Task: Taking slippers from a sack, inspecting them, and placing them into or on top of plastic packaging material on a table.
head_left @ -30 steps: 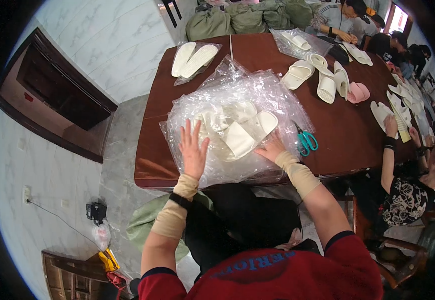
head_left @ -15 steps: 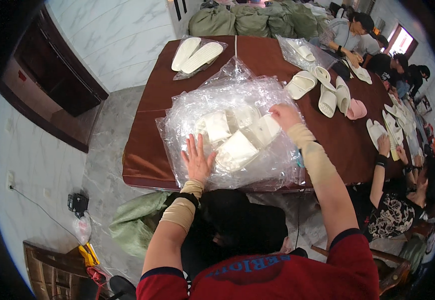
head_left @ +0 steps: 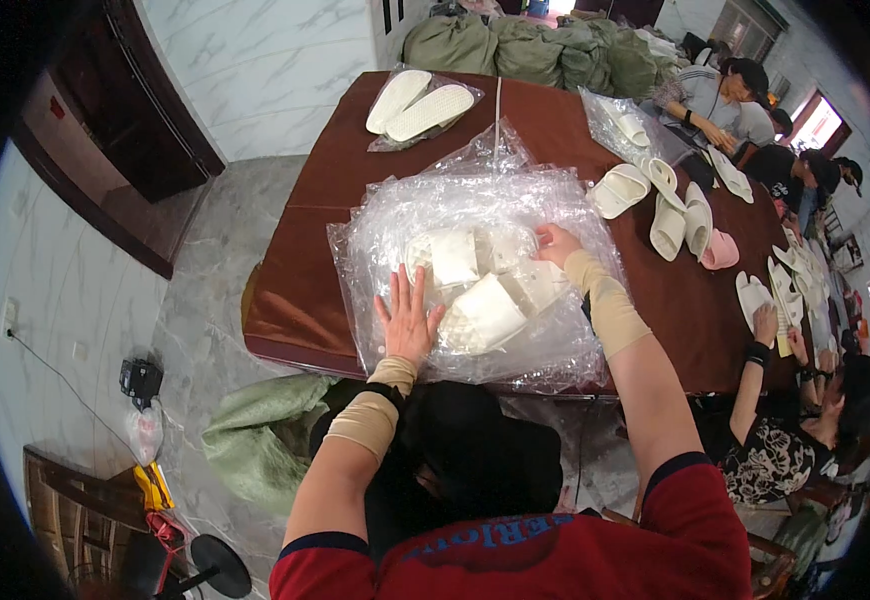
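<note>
A pair of white slippers (head_left: 485,315) lies in clear plastic on a stack of clear plastic bags (head_left: 380,235) at the table's near middle. My left hand (head_left: 407,326) rests open and flat, fingers spread, on the plastic beside the slippers' left side. At their far right side my right hand (head_left: 557,244) has its fingers curled and pinched on the clear plastic. The fingertips are partly hidden, and glare blurs the film's edges. Tan wraps cover both my wrists.
A bagged white pair (head_left: 420,108) lies at the brown table's (head_left: 300,250) far left. Loose white slippers (head_left: 667,225) and a pink one (head_left: 720,250) lie to the right. Co-workers (head_left: 720,105) handle slippers along the right side. A green sack (head_left: 255,440) stands below the near edge.
My right hand has moved left across the bag, closer to the slippers, with its fingers still pinched. My left hand stays flat in about the same place. The whole view has shifted slightly.
</note>
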Tool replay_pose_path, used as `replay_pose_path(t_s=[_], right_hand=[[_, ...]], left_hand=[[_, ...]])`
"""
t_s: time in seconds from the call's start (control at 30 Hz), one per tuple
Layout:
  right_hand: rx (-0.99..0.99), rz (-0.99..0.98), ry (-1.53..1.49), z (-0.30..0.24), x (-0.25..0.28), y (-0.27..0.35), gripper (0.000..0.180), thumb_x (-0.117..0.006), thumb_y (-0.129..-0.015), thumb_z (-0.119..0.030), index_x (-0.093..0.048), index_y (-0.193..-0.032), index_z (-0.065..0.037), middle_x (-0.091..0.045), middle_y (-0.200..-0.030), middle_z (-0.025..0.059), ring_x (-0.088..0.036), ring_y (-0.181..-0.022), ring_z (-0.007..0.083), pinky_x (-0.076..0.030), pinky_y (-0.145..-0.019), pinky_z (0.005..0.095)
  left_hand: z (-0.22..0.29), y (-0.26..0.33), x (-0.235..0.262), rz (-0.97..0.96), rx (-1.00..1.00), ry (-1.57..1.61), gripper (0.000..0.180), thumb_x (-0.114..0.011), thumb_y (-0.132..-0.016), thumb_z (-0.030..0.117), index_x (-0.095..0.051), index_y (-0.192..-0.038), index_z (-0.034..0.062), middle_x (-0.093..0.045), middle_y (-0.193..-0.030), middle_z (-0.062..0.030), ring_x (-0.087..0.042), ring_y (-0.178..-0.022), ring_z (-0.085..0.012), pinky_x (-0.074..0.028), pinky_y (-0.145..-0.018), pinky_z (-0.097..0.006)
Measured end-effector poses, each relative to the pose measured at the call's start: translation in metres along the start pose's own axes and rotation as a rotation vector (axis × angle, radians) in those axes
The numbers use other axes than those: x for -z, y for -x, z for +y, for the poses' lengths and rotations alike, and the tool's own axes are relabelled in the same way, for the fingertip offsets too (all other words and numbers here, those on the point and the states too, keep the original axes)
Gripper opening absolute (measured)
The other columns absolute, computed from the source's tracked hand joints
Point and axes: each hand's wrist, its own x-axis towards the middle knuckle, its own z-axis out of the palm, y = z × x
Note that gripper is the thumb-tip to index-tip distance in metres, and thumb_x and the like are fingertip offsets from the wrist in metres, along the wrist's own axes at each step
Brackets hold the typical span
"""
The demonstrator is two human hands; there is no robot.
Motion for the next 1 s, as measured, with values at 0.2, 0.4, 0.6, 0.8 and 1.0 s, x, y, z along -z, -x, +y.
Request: replay_pose_path(t_s=[0.2,0.4,0.6,0.8,1.0], right_hand=[[0.162,-0.341,-0.492,-0.021,0.023,0.018,0.051,-0.076,-0.07,-0.008,-0.051,-0.115,-0.005,-0.065,-0.097,0.0111,-0.062,-0.088,0.0194,-0.049,-0.077,0.0324],[-0.019,-0.2,-0.485,0.008,0.099,0.046,0.041,-0.07,-0.075,-0.002,-0.05,-0.111,-0.004,-0.066,-0.093,0.0088,-0.063,-0.081,0.0159,-0.05,-0.07,0.0286],[-0.144,0.217,-0.006,0.095,0.215,0.057,0.062,-0.08,-0.065,-0.033,-0.058,-0.114,-0.001,-0.064,-0.091,0.0085,-0.062,-0.078,0.0169,-0.05,-0.07,0.031],[-0.391,0.854,-0.365,0.182,0.327,0.098,0.053,-0.072,-0.078,-0.027,-0.054,-0.121,-0.002,-0.063,-0.103,0.0134,-0.064,-0.076,0.0208,-0.053,-0.069,0.0322],[0.457,0.565,-0.021,-0.027,0.117,0.092,0.047,-0.068,-0.079,-0.017,-0.052,-0.119,0.001,-0.057,-0.116,0.0184,-0.052,-0.108,0.0336,-0.039,-0.095,0.0376]], left_hand=[[-0.002,0.0,-0.003,0.007,0.051,0.006,0.071,-0.046,-0.091,0.046,-0.016,-0.149,0.0182,-0.014,-0.153,-0.0153,-0.012,-0.142,-0.0312,-0.008,-0.109,-0.059],[0.001,-0.004,-0.011,0.001,0.023,-0.079,0.069,-0.048,-0.09,0.045,-0.018,-0.148,0.0219,-0.015,-0.154,-0.0115,-0.013,-0.142,-0.029,-0.01,-0.109,-0.058],[-0.002,-0.001,-0.004,-0.033,0.064,-0.053,0.069,-0.05,-0.089,0.042,-0.021,-0.148,0.0207,-0.014,-0.154,-0.0124,-0.013,-0.142,-0.0301,-0.01,-0.109,-0.059],[0.015,-0.012,-0.02,-0.015,0.005,-0.008,0.069,-0.051,-0.089,0.041,-0.021,-0.148,0.0204,-0.015,-0.153,-0.0139,-0.014,-0.141,-0.0309,-0.011,-0.108,-0.059],[-0.019,0.019,0.0,-0.009,0.128,-0.071,0.068,-0.052,-0.089,0.041,-0.022,-0.147,0.0215,-0.016,-0.153,-0.0123,-0.014,-0.142,-0.0297,-0.011,-0.108,-0.06]])
